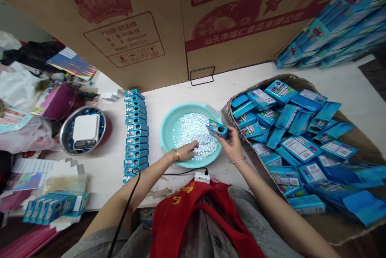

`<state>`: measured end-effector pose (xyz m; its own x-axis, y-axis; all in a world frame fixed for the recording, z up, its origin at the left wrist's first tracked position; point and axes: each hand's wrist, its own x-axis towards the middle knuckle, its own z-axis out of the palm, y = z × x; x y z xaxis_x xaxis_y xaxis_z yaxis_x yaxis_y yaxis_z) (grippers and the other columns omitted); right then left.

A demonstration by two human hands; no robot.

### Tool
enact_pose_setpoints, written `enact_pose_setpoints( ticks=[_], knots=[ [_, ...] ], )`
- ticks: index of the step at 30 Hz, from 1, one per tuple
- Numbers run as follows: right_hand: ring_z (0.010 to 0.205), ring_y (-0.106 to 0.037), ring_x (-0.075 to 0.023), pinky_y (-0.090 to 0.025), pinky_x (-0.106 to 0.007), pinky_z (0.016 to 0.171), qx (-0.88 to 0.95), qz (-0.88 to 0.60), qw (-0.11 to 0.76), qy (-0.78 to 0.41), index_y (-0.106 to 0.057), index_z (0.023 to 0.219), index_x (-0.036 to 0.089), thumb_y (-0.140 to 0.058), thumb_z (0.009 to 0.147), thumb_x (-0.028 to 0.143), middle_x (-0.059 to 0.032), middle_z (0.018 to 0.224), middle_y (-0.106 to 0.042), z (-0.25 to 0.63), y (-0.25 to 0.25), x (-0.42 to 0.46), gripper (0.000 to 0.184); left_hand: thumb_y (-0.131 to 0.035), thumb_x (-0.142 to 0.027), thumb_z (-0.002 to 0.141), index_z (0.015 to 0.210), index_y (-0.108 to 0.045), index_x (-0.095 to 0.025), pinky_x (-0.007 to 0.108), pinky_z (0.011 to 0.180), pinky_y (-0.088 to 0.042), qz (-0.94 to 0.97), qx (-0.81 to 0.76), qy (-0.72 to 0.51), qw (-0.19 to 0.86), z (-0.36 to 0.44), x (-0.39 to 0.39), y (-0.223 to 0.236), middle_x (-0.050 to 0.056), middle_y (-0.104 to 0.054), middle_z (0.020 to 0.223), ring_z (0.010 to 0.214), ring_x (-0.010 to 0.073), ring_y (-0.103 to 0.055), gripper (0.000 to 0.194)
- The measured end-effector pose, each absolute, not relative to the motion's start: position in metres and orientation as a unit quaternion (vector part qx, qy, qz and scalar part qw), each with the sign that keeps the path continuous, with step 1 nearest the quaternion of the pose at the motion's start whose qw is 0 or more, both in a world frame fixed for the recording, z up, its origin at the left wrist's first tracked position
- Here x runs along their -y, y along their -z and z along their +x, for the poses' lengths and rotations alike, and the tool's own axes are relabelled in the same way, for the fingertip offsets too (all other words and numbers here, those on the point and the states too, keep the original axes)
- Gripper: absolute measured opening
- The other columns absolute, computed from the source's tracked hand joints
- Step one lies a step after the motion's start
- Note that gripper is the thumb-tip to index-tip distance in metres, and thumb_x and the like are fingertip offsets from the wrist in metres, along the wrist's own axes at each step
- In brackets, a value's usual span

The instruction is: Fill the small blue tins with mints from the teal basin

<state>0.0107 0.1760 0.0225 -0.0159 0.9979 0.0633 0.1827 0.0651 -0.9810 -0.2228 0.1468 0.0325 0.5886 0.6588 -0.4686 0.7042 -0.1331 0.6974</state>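
A teal basin (169, 127) on the white table holds a heap of small white tablets (197, 133). My left hand (187, 151) reaches into the basin, fingers closed down among the tablets at the heap's near edge. My right hand (231, 142) holds a small blue box (217, 128) over the basin's right rim, its round opening turned toward me. A gold bangle sits on my left wrist and a thin bracelet on my right.
A row of filled blue boxes (135, 133) stands left of the basin. A cardboard tray (356, 217) on the right holds several loose blue boxes (298, 145). A metal bowl with a white scale (86, 129) sits far left. Big cartons (150, 24) wall the back.
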Motion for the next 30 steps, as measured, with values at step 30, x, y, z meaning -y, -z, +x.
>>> enact_pose_setpoints(
  ticks=[30],
  knots=[
    [0.110, -0.055, -0.0264, -0.033, -0.053, 0.106, 0.656, -0.511, 0.431, -0.349, -0.051, 0.117, 0.024, -0.053, 0.082, 0.024, -0.0091, 0.116, -0.061, -0.004, -0.029, -0.163, 0.035, -0.036, -0.013, 0.091, 0.113, -0.048, -0.019, 0.033, 0.083, -0.047, 0.766, -0.614, 0.089, 0.168, -0.232, -0.191, -0.155, 0.009, -0.056, 0.108, 0.098, 0.0214, -0.056, 0.026]
  ],
)
